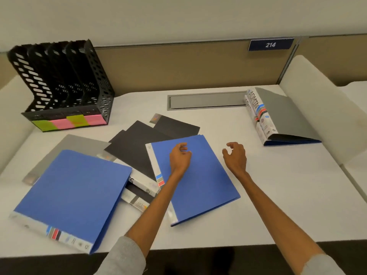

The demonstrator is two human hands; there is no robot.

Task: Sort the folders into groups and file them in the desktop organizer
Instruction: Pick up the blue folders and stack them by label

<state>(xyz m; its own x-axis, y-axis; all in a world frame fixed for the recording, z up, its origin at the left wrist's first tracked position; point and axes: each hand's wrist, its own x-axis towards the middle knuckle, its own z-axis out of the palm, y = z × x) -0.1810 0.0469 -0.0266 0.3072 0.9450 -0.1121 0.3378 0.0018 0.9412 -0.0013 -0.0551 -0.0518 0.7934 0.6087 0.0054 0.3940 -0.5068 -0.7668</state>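
White counter, seen from the head camera. Black perforated plastic desktop organizer stands at the far left corner, several upright slots, all unfilled; green and pink sticky labels run along its front base.

Folders lie loose across the counter's left and centre. Large blue plastic folder is nearest the front left edge, its white spine toward the person. It partly covers a flat grey folder behind it. Several black folders fan out in the middle, overlapping one another; white spines of others show under them. A second blue folder lies centre, tilted, on top of the black ones.

At the far right, a grey folder leans against the white side panel with another folder beneath it, spines marked "ADMIN".

Left hand is over the centre blue folder, fingers loosely curled, holding nothing; contact with the cover cannot be told. Right hand is just right of that folder's far edge above bare counter, fingers apart and curled, holding nothing. Grey sleeves are pushed up both forearms.

A blue plate reading "214" sits on the beige partition.
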